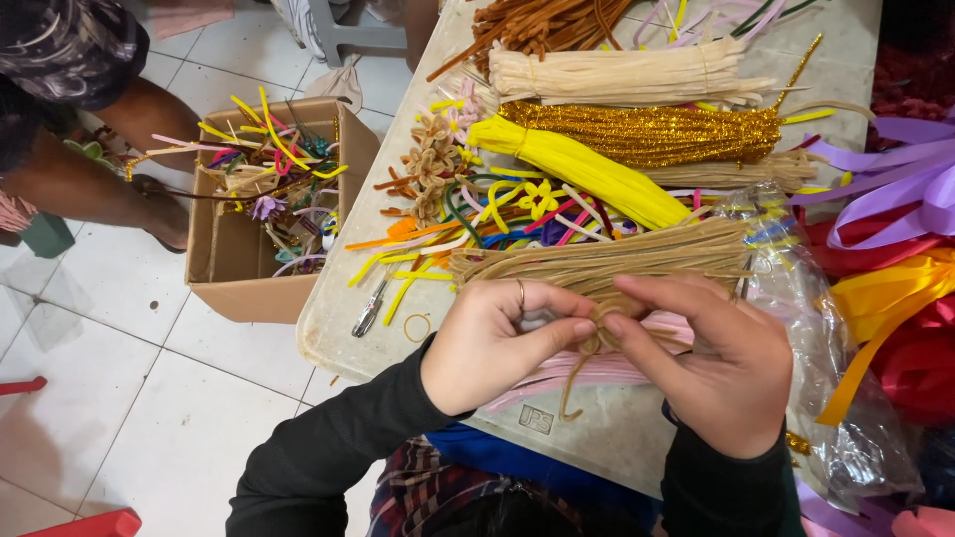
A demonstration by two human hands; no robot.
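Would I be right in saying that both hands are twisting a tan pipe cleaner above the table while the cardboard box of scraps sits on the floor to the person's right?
Not quite: the cardboard box sits on the floor to the person's left, as the head view shows. The rest holds: the left hand and right hand pinch a tan pipe cleaner above the table.

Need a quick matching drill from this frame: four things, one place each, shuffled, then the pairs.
1 cardboard box
2 tan pipe cleaner
3 gold glitter bundle
4 pliers

a between both hands' fingers
b on the floor beside the table
c near the table's left edge
d far side of the yellow bundle

1-b, 2-a, 3-d, 4-c
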